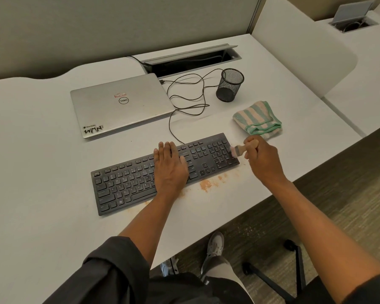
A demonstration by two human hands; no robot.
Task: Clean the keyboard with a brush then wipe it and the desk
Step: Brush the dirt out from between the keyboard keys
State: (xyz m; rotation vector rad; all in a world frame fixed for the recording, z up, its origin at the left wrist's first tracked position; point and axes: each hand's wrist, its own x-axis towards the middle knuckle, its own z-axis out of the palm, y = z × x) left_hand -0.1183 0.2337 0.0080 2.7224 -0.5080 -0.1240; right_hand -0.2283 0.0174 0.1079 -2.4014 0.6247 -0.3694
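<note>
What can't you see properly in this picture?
- Keys in the middle of the keyboard: covered by the left hand, head view.
- Brush handle: hidden inside the right hand; bristles blurred.
- Pen cup: mesh too dark to show what is inside.
- Laptop stickers: too small to read.
- Cable slot: its inside is dark.

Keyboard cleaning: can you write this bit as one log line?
step: brushing | right hand: holds brush at keyboard right end | left hand: flat on keys

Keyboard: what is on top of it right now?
The left hand rests flat on the keyboard, covering the keys beneath it. The brush, held by the right hand, has its bristles at the number-pad end. No crumbs are discernible on the keys.
</note>
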